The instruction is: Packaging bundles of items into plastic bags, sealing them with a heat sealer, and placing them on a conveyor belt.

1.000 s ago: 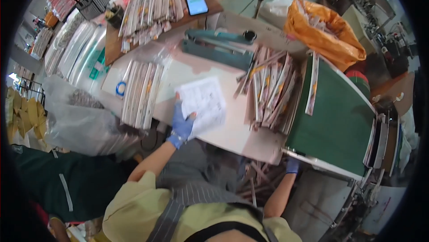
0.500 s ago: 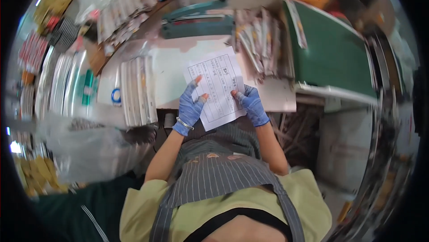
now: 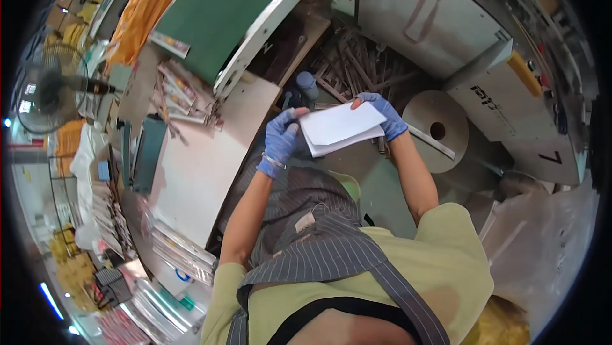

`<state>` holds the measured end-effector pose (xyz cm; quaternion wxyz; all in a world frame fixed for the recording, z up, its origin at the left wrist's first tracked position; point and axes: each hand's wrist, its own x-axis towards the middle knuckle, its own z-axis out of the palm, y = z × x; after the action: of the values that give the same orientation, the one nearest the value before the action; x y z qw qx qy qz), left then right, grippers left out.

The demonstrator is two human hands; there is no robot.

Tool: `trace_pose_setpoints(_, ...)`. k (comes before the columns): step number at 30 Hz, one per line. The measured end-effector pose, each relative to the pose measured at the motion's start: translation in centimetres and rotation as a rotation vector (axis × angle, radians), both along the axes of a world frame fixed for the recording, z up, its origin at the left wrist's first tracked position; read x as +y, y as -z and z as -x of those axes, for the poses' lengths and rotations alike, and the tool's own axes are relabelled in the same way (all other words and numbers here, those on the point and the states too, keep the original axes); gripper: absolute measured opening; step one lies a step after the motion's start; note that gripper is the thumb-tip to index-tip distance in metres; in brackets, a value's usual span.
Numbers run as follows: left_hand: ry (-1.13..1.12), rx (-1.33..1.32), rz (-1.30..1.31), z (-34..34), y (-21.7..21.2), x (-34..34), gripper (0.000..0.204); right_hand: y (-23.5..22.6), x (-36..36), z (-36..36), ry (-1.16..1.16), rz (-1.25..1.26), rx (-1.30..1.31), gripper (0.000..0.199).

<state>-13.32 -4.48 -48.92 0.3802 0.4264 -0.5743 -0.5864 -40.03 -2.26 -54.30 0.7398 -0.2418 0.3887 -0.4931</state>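
Head view: the right hand (image 3: 381,115) pinched one folded white paper (image 3: 341,127) by its upper edge, thumb on top; the left hand (image 3: 281,138) touched its left corner, though whether it pinched was unclear. The paper lay between two hands, near one brown roll (image 3: 447,113).

"What furniture is there?"
"A pale worktop (image 3: 191,173), just beside a metal-edged green surface (image 3: 233,10)."
"And the room?"
"Grey floor (image 3: 379,186); at left, 1 caged fan (image 3: 51,84) and 1 bright light strip (image 3: 50,301)."
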Motion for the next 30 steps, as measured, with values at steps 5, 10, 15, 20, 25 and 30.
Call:
trace_pose_setpoints(5,-0.034,-1.221,0.851,2.6,2.1,-11.2,0.054,2.8,-2.5,4.0,0.385,-0.031,0.263,0.012)
trace_pose_setpoints(10,0.073,-1.844,0.448,5.4,3.1,-17.5,0.075,6.0,-6.3,2.4,0.503,0.213,0.866,0.013)
trace_pose_setpoints(15,0.095,-1.93,0.315,4.7,5.5,-20.1,0.098,5.4,-12.6,-0.2,0.758,0.281,0.45,0.032)
trace_pose_setpoints(20,0.066,-2.004,0.273,5.1,4.6,-20.3,0.09,3.7,-18.5,-2.2,0.981,0.339,0.558,0.045)
trace_pose_setpoints(25,-0.347,-1.409,0.388,2.5,6.6,-21.9,0.069,2.5,-23.2,-4.3,1.03,0.269,0.545,0.04)
trace_pose_setpoints(30,-0.614,-1.573,0.564,-5.2,15.3,-30.0,0.048,-0.8,-30.4,-10.5,0.916,0.381,0.774,0.039)
